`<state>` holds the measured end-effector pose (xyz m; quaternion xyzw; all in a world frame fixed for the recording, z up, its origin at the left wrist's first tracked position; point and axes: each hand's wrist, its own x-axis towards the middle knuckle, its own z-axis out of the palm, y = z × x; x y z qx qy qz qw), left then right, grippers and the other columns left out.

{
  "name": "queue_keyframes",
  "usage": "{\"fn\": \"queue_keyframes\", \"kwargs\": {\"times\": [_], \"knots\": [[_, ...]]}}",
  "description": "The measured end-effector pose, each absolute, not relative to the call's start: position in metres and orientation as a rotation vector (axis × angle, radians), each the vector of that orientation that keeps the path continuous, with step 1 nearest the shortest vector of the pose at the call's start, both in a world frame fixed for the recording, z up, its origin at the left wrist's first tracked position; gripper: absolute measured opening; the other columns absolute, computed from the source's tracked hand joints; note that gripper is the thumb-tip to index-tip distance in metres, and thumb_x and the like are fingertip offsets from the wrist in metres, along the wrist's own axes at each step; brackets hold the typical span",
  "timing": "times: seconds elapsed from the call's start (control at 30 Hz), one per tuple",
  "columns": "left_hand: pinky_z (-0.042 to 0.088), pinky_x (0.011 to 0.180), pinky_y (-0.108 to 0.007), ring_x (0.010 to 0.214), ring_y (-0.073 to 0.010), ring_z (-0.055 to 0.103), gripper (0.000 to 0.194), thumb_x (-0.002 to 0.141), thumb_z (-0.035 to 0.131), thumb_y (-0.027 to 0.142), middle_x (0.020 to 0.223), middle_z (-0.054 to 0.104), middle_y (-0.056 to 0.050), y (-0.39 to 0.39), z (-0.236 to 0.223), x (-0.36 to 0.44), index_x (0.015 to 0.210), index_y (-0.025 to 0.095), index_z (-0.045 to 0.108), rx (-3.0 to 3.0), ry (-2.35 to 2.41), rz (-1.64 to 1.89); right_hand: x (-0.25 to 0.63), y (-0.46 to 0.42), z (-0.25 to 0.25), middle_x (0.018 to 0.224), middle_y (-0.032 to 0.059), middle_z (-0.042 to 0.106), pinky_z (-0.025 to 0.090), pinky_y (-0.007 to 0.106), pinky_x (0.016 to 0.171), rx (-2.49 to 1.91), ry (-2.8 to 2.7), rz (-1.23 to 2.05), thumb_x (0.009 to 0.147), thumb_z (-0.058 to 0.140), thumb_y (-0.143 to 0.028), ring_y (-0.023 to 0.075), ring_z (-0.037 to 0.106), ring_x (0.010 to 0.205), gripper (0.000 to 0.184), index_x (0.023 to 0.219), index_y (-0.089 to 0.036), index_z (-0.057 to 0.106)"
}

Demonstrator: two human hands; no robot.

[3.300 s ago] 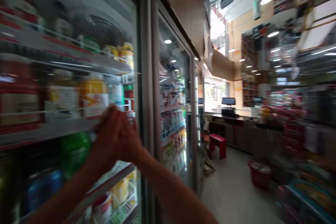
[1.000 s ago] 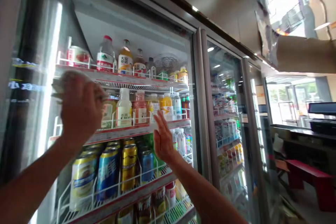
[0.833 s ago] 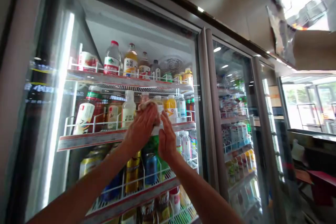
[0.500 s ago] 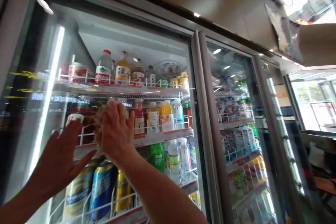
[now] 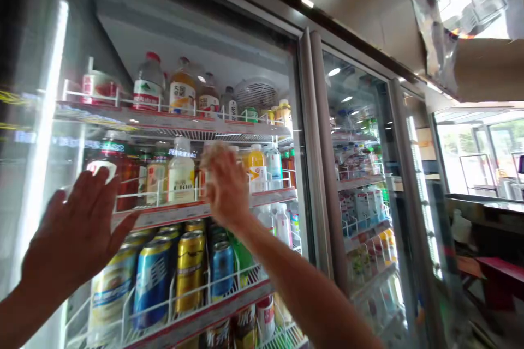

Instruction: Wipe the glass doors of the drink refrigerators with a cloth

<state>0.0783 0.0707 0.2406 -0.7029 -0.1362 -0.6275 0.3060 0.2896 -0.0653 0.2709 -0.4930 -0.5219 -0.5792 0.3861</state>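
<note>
My left hand is open, its fingers spread and its palm flat toward the glass door of a drinks fridge. Whether it presses on the pane I cannot tell. My right hand is raised against the same pane, smeared by motion. Under its fingers is a pale crumpled cloth, blurred at its edges. Behind the glass, the right hand covers part of the middle shelf. A pale bottle shows to its left, and an orange juice bottle to its right.
Beer cans stand on the lower wire shelf, and bottles line the top one. A grey door frame divides this door from a second glass-fronted fridge. Torn cardboard hangs at upper right.
My right hand has moved to the right across the glass with the cloth. My left hand stays open, slightly further left. The view has shifted, showing more cans below.
</note>
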Motion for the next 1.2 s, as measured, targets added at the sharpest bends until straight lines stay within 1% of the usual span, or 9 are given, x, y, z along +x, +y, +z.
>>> {"fn": "queue_keyframes", "kwargs": {"times": [0.17,0.27,0.33,0.57,0.7,0.83,0.97,1.07,1.2], "knots": [[0.020,0.107,-0.052,0.134,-0.0266,0.023,0.060,0.088,0.037,0.034,0.148,0.021,-0.008,0.061,0.233,0.035,0.142,0.023,0.012,-1.768,-0.362,-1.689,0.261,-0.055,0.249,0.145,-0.0023,0.031,0.016,0.046,0.112,-1.258,-1.486,-1.604,0.088,0.036,-0.026,0.0189,0.015,0.137,0.046,0.135,-0.027,0.034],[0.018,0.108,-0.052,0.134,-0.0272,0.023,0.061,0.088,0.039,0.035,0.148,0.022,-0.008,0.076,0.226,-0.005,0.142,0.023,0.014,-1.773,-0.407,-1.661,0.313,-0.071,0.289,0.142,0.0070,0.034,0.020,0.055,0.107,-1.323,-0.862,-1.367,0.090,0.026,-0.022,0.0242,0.023,0.134,0.046,0.134,-0.020,0.037],[0.022,0.108,-0.049,0.134,-0.0259,0.024,0.061,0.088,0.038,0.033,0.148,0.022,-0.007,0.088,0.222,-0.023,0.142,0.023,0.012,-1.816,-0.341,-1.630,0.307,-0.063,0.314,0.144,0.0113,0.029,0.022,0.052,0.108,-1.307,-0.726,-1.294,0.090,0.022,-0.020,0.0244,0.021,0.135,0.047,0.133,-0.012,0.037],[0.023,0.110,-0.046,0.135,-0.0256,0.021,0.063,0.086,0.041,0.026,0.149,0.017,-0.006,0.100,0.214,-0.037,0.142,0.022,0.011,-1.885,-0.187,-1.777,0.133,0.006,0.260,0.148,-0.0039,0.023,0.024,0.039,0.110,-1.142,-1.701,-1.718,0.087,0.037,-0.026,0.0161,0.011,0.138,0.051,0.138,-0.025,0.029],[0.024,0.109,-0.046,0.135,-0.0250,0.022,0.063,0.086,0.042,0.025,0.149,0.019,-0.006,0.105,0.208,-0.051,0.142,0.024,0.012,-1.893,-0.157,-1.780,0.200,-0.038,0.258,0.143,-0.0061,0.033,0.025,0.044,0.109,-1.263,-1.527,-1.711,0.088,0.032,-0.016,0.0149,0.021,0.135,0.050,0.135,-0.034,0.033],[0.025,0.108,-0.046,0.135,-0.0252,0.023,0.061,0.087,0.040,0.025,0.147,0.022,-0.010,0.113,0.201,-0.056,0.142,0.022,0.013,-1.901,-0.199,-1.737,0.245,-0.056,0.278,0.143,0.0071,0.032,0.027,0.050,0.107,-1.312,-0.781,-1.396,0.089,0.022,-0.015,0.0216,0.023,0.135,0.050,0.137,-0.018,0.033],[0.024,0.107,-0.047,0.134,-0.0258,0.025,0.062,0.086,0.042,0.028,0.146,0.026,-0.012,0.106,0.196,-0.039,0.142,0.020,0.014,-1.871,-0.225,-1.700,0.166,-0.010,0.227,0.147,0.0018,0.027,0.026,0.041,0.109,-1.314,-1.295,-1.536,0.087,0.033,-0.022,0.0191,0.012,0.138,0.054,0.141,-0.020,0.024],[0.024,0.107,-0.048,0.133,-0.0255,0.026,0.063,0.087,0.042,0.030,0.145,0.027,-0.013,0.096,0.190,-0.022,0.142,0.019,0.013,-1.882,-0.228,-1.671,0.148,0.000,0.189,0.147,-0.0049,0.026,0.019,0.041,0.112,-1.273,-1.736,-1.711,0.087,0.037,-0.026,0.0169,0.010,0.138,0.051,0.137,-0.027,0.032],[0.020,0.108,-0.048,0.134,-0.0258,0.025,0.067,0.086,0.043,0.033,0.145,0.026,-0.013,0.090,0.184,-0.010,0.142,0.018,0.010,-1.887,-0.323,-1.653,0.251,-0.052,0.196,0.144,0.0034,0.033,0.020,0.046,0.109,-1.553,-1.116,-1.541,0.087,0.030,-0.019,0.0203,0.021,0.136,0.049,0.135,-0.024,0.036]]}}
